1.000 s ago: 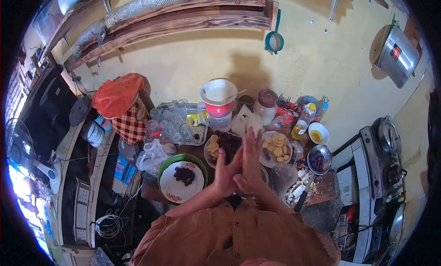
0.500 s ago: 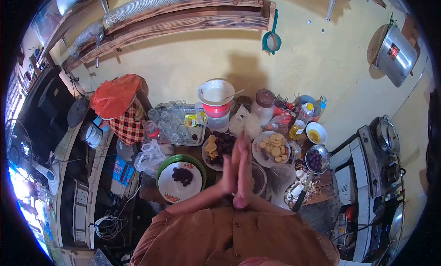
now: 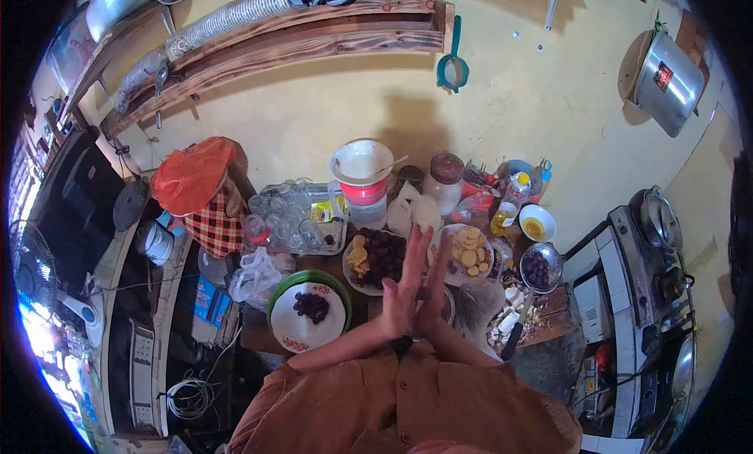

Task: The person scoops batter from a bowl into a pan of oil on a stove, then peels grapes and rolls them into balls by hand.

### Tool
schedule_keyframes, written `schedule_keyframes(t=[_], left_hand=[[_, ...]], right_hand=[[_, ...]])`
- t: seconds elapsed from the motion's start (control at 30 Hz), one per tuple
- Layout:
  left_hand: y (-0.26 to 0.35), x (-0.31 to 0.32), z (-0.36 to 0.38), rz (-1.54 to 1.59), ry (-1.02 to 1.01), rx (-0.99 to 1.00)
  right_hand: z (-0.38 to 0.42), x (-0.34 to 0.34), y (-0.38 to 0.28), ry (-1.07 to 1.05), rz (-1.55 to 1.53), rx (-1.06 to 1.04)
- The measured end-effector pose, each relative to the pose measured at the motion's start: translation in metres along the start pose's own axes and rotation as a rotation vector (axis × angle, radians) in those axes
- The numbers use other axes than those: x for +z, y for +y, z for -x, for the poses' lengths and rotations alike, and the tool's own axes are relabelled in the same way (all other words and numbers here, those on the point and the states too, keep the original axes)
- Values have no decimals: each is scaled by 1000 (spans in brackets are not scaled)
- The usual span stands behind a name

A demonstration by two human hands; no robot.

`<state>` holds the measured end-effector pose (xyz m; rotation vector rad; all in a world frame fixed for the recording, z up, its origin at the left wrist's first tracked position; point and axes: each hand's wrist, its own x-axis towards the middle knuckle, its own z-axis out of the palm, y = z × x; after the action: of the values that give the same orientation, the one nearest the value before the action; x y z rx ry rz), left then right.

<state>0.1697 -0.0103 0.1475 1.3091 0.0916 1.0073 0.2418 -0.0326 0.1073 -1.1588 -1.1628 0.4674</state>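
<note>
Over the table's front, my left hand (image 3: 404, 293) and my right hand (image 3: 434, 289) face each other palm to palm, fingers stretched upward. Between the palms shows a small dark purple lump (image 3: 423, 294), mostly hidden. Just behind them, a plate holds dark purple balls (image 3: 386, 254) and yellowish pieces (image 3: 358, 256). Flat, round, pale yellow pieces (image 3: 469, 248) lie with a few dark ones on another plate, behind my right hand. To the left, a floral white plate (image 3: 290, 328) carries a cluster of dark purple balls (image 3: 311, 306). My right hand partly covers a round clear container (image 3: 449, 306).
A tray of glass cups (image 3: 286, 218) stands at the back left, near a bowl (image 3: 361, 152) on a red-and-clear container. On the right are a knife (image 3: 514, 340), white chopped pieces (image 3: 511, 313), a metal bowl (image 3: 553, 281), an oil bottle (image 3: 506, 217) and a stove (image 3: 631, 242).
My hands have shifted against each other and parted slightly at the fingertips. The dark lump now shows between the palms. The whole view has shifted slightly.
</note>
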Motion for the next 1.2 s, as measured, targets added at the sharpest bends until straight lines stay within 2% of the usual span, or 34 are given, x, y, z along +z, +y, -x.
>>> schedule_keyframes(t=[0.03,0.07,0.1,0.17,0.2,0.23,0.27,0.3,0.37,0.43,0.5,0.57,0.6,0.7,0.77,0.83,0.87,0.9,0.93,0.97,1.0,1.03,1.1,1.13,1.17,1.2], left_hand=[[-3,3,2,2,-2,4],[-8,6,8,-44,-31,-50],[-12,7,12,-89,-58,-105],[-21,-1,10,-112,-40,-134],[-23,-7,6,-92,6,-111],[-21,-12,2,-72,51,-90],[-7,-8,-4,-82,37,-6],[1,0,-3,-85,33,-6],[9,12,0,-15,-34,73],[-3,9,10,-86,-72,6],[-22,-1,13,-211,-9,-72],[-17,-9,3,-234,32,-88],[-13,-11,0,-156,58,-87],[-2,4,3,-14,52,-75],[-6,13,13,-19,19,-136],[-25,0,17,-77,9,-137],[-31,-9,14,-77,53,-184],[-35,-16,13,-76,98,-232],[-26,-15,8,-12,142,-219],[-18,-13,8,-13,142,-221],[-10,-11,7,31,125,-154],[-5,-10,6,74,109,-83],[-10,-8,12,34,104,-98],[-19,-7,19,-9,79,-167],[-21,-6,22,-52,54,-237],[-20,-5,22,-4,106,-318]], right_hand=[[-4,-6,-8,22,-148,-67],[-9,-4,-17,114,-360,-231],[-6,4,-34,112,-357,-230],[4,22,-64,233,69,-101],[14,19,-37,140,8,-7],[14,14,-17,142,7,-4],[13,7,-3,32,-7,-50],[14,4,8,-77,-21,-102],[-1,6,-26,-41,-134,-45],[-4,18,-68,112,-197,-138],[-4,16,-60,188,-230,-183],[-1,3,-6,-197,-360,-709],[18,9,4,-46,-301,-313],[4,1,12,15,-148,-292],[-5,0,-30,81,-57,-286],[0,23,-67,214,-102,-92],[4,29,-66,231,59,59],[12,24,-42,228,61,65],[22,15,1,35,85,-212],[21,9,9,-157,105,-490],[15,5,16,-189,-140,-431],[13,2,21,-187,-142,-436],[7,-2,37,12,209,-318],[-3,-4,9,-6,-63,-409],[1,11,9,-10,-67,-408],[10,37,9,41,149,-48]])
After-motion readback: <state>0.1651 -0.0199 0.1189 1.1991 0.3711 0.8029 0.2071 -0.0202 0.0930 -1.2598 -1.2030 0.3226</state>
